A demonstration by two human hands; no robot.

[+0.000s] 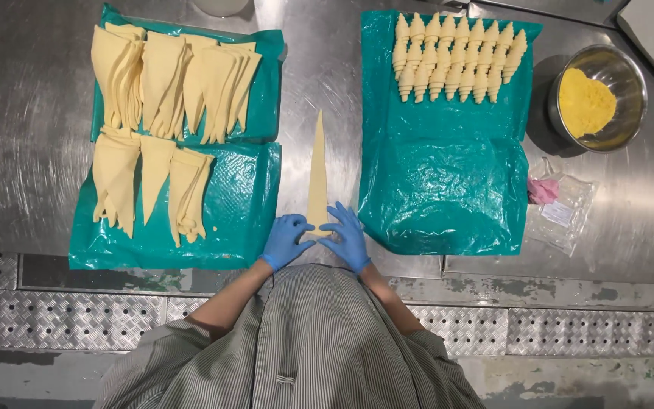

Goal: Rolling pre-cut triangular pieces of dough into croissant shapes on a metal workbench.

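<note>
A long thin triangle of pale dough [317, 170] lies on the steel table between two teal plastic sheets, its tip pointing away from me. My left hand [286, 239] and my right hand [347, 236], both in blue gloves, rest fingers-down on the wide near end of the triangle. Stacks of cut dough triangles [164, 83] cover the left teal sheet [240, 212]. Rolled croissants [456, 57] stand in two rows at the far end of the right teal sheet [440, 189].
A steel bowl [598, 98] with yellow filling stands at the far right. Below it lies a clear plastic bag [562, 208] holding something pink. The table's front edge meets a ribbed metal floor plate [554, 329] near my body.
</note>
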